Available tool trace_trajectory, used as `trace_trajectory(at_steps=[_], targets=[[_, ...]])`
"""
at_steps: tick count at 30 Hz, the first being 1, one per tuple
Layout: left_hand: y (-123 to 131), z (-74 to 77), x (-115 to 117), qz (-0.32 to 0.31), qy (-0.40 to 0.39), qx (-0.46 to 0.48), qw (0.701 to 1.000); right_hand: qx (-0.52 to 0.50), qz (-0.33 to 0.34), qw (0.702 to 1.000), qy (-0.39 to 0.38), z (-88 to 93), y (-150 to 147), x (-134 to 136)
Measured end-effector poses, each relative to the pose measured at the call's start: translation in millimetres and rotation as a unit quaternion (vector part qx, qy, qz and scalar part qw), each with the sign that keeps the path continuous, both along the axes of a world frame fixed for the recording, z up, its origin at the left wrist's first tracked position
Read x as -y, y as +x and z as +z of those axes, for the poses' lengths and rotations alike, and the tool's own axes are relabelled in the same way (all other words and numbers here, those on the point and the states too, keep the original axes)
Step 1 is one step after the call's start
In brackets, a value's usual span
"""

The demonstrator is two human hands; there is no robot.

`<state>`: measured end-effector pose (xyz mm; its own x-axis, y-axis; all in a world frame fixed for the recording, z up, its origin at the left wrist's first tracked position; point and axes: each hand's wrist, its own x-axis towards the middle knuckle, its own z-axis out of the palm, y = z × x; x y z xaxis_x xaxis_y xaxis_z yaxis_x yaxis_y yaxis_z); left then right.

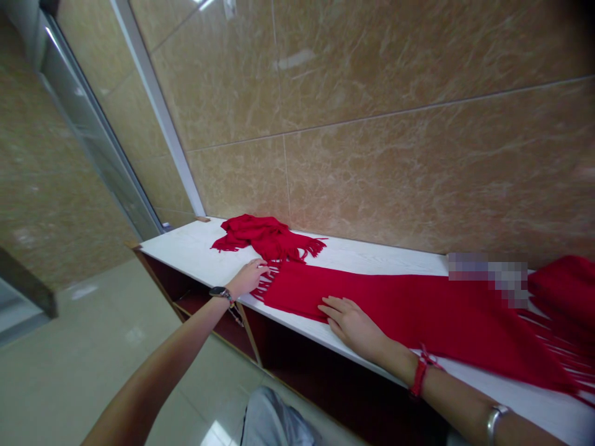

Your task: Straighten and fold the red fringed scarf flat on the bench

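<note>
A long red scarf [409, 310] lies spread along the white top of a low cabinet, with fringe at both ends. At its left end my left hand [251, 277] touches the fringe, its fingers reaching over the strands. My right hand [356, 328] rests palm down on the scarf near the front edge, fingers stretched out and flat. Behind my left hand sits a second red scarf [260, 234], crumpled, with its fringe toward the right. More folded red cloth [569, 291] lies at the far right, partly out of view.
The cabinet top [186, 244] runs along a brown tiled wall [372, 155]. Below it are open dark compartments [297, 353]. A blurred-out item [488, 272] lies by the wall at the right. A metal-framed glass door [93, 124] stands at the left.
</note>
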<state>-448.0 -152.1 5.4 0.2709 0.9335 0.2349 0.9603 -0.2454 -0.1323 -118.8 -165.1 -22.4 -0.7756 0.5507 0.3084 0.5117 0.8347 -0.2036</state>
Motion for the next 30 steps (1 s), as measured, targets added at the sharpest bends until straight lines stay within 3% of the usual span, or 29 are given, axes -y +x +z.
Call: trace_trajectory(at_steps=[3,6,15,24,30], targets=[[-11.0,4.8,5.6,0.085,0.025,-0.035,0.995,0.002,-0.002,1.0,-0.003,0.1,-0.3,-0.2],[-16.5,10.0,11.3,0.118,0.045,-0.039,0.991,0.01,-0.003,1.0,-0.009,1.4,-0.3,-0.2],[11.5,9.7,-1.0,-0.038,-0.009,-0.053,0.998,0.015,-0.006,1.0,-0.013,3.0,-0.2,0.6],[0.2,9.3,2.4,0.107,0.05,-0.064,0.991,-0.001,0.006,1.0,-0.005,-1.2,-0.1,-2.3],[11.9,4.4,-4.5,-0.023,0.019,0.007,1.0,0.0,0.0,1.0,-0.005,-1.4,-0.2,-2.2]])
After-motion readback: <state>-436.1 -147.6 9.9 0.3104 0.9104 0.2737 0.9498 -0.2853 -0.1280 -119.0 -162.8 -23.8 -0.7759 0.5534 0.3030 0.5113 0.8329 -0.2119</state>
